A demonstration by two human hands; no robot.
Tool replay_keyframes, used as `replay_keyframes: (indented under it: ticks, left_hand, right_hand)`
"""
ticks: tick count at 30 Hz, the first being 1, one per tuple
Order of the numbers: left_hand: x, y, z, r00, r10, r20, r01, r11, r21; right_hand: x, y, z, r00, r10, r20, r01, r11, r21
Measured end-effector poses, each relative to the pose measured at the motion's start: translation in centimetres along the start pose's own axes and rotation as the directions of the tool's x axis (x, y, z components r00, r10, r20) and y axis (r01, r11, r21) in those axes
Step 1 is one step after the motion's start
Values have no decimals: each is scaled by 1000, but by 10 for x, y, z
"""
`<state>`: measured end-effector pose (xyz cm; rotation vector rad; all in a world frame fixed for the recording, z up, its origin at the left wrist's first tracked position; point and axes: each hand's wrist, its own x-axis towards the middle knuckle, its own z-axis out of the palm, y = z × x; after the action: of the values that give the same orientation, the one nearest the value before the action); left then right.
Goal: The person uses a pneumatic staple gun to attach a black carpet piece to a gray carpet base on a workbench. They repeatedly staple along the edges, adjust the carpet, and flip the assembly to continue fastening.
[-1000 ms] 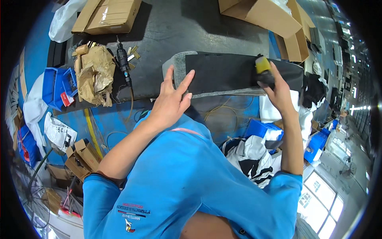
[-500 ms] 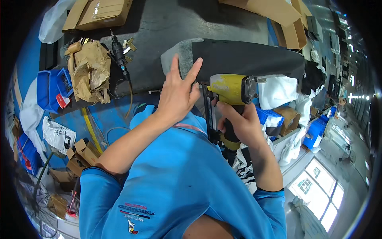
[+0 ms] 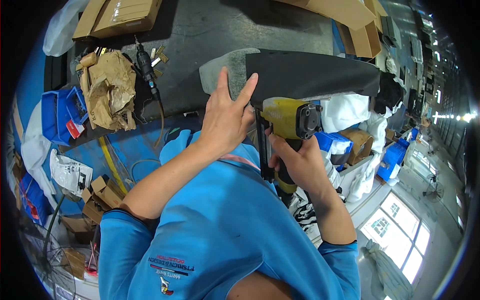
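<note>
Resting on the grey left end of the long dark panel point(image 3: 312, 75), the left hand point(image 3: 227, 117) is spread wide and grips nothing that shows. The right hand point(image 3: 302, 162) is wrapped around the handle of a yellow-and-black fastening gun point(image 3: 284, 117) at the panel's near side; whether its nose touches is hidden. A square, firm nose would probably serve best, with the left thumb well off it, since it sits just beside the gun. The panel lies along the near edge of the table point(image 3: 215, 27), so hard pressure there may tip it. Well left lie a black power screwdriver point(image 3: 145, 65) and crumpled brown paper point(image 3: 112, 85); cartons point(image 3: 362, 37) at far right likely limit turning the panel that way.
</note>
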<state>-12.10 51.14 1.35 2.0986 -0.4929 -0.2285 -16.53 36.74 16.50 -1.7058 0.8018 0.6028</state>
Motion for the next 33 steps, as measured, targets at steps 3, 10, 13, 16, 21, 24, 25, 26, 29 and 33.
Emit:
replay_keyframes:
  ticks: [3, 10, 13, 16, 21, 24, 25, 26, 29, 33]
  left_hand:
    - [-1, 0, -3, 1000, -3, 24, 3, 1000, -13]
    - [18, 3, -12, 992, 34, -124, -34, 999, 1]
    - [60, -1, -10, 969, -37, -244, -6, 984, -175]
    - [83, -12, -10, 970, -227, -88, 179, 910, -375]
    - [84, -16, -10, 948, -317, 13, 273, 792, -546]
    - [85, -15, -9, 951, -309, -9, 252, 791, -558]
    - [84, -15, -9, 950, -312, -15, 250, 786, -566]
    - [84, -18, -7, 954, -300, -28, 233, 794, -561]
    - [82, -21, -3, 962, -270, -40, 201, 802, -563]
    - [82, -18, -6, 962, -274, -16, 212, 780, -589]
  right_hand:
    - [0, 11, -1, 1000, -26, 7, 26, 999, -32]
    - [-2, 1, -37, 976, -158, -148, 163, 986, 20]
    - [9, -6, -51, 971, -179, -159, 183, 983, 13]
    - [19, -13, -56, 971, -207, -120, 204, 978, -37]
    - [57, -36, -41, 978, -205, -35, 207, 977, 46]
    - [67, -43, -26, 977, -213, -6, 212, 971, 108]
    - [67, -42, -22, 977, -214, -23, 215, 971, 102]
    - [68, -42, -20, 976, -214, -40, 217, 972, 95]
    - [68, -42, -18, 975, -221, -37, 223, 973, 66]
    - [69, -43, -14, 976, -211, -59, 213, 976, 35]
